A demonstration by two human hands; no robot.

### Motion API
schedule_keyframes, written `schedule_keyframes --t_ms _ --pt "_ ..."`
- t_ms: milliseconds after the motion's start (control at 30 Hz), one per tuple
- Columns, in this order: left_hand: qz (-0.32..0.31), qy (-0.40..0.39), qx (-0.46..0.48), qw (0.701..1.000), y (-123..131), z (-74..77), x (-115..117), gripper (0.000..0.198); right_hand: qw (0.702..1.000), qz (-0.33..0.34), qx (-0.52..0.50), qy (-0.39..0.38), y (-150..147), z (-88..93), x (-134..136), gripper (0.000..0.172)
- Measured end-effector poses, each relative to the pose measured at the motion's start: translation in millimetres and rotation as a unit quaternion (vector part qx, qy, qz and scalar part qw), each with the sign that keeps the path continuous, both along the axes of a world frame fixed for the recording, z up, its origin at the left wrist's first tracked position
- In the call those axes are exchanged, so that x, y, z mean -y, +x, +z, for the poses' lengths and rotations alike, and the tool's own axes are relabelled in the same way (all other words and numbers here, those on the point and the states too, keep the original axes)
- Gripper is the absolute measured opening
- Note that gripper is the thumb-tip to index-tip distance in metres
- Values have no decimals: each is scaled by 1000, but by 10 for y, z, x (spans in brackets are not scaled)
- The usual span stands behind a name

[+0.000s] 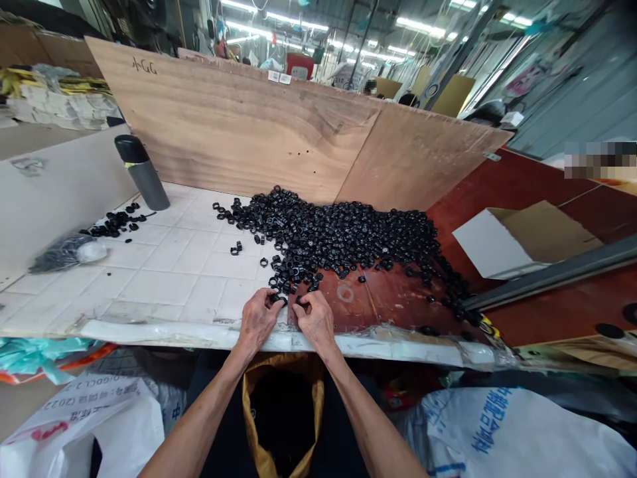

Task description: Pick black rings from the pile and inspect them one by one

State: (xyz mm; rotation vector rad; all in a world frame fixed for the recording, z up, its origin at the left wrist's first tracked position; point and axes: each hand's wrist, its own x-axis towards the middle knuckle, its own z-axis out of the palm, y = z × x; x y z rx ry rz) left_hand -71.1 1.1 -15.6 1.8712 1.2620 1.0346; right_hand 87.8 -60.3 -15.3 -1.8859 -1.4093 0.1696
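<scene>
A big heap of small black plastic rings [343, 236] lies across the middle of the bench, spilling toward me. My left hand [259, 318] rests at the near edge with its fingers curled, pinching a black ring at the heap's near tip. My right hand [314, 317] sits right beside it, fingers also closed on a black ring. Both hands nearly touch. Below them, between my forearms, hangs an open yellow-brown bag [281, 411] with a dark inside.
A dark grey flask [141, 171] stands at the back left beside a smaller scatter of black rings [115, 222]. A clear bag of black parts [67, 253] lies at the left. Plywood boards [239, 126] wall the back. A cardboard box [522, 239] sits right. White sacks [522, 431] stand below.
</scene>
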Motion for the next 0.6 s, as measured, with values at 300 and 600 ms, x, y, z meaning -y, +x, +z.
schedule_keyframes --t_ms 300,600 --pt "140 75 -63 985 -38 46 96 22 986 -111 -75 98 114 -10 3 23" --pt "-206 137 -162 955 178 119 178 34 999 -45 -2 1 124 -31 -71 28"
